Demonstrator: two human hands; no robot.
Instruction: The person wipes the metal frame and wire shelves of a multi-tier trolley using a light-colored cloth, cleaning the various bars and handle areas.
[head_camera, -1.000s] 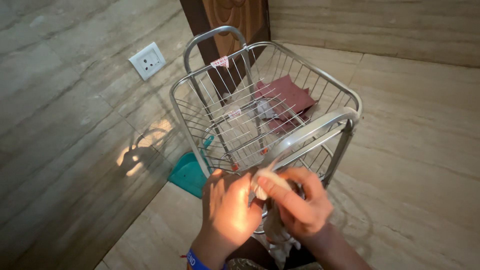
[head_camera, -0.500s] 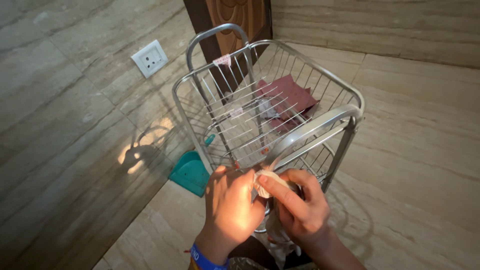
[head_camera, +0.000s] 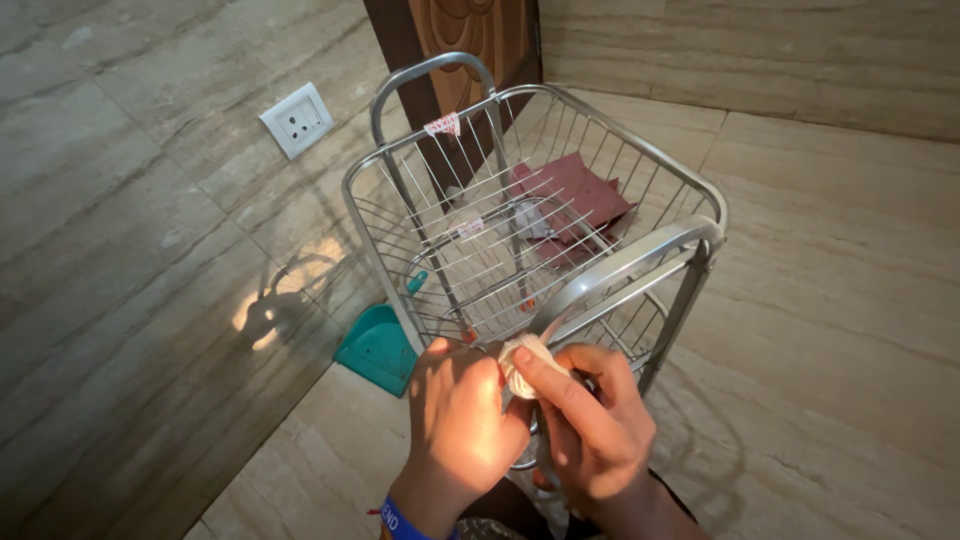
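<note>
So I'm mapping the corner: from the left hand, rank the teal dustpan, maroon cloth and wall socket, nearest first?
From the left hand:
1. Dustpan, on the floor just to its left.
2. Maroon cloth, beyond, seen through the basket.
3. Socket, far up the left wall.

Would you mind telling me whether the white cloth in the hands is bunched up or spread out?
Bunched up: the white cloth is a small wad pinched between the left hand and right hand, against the wire basket.
</note>
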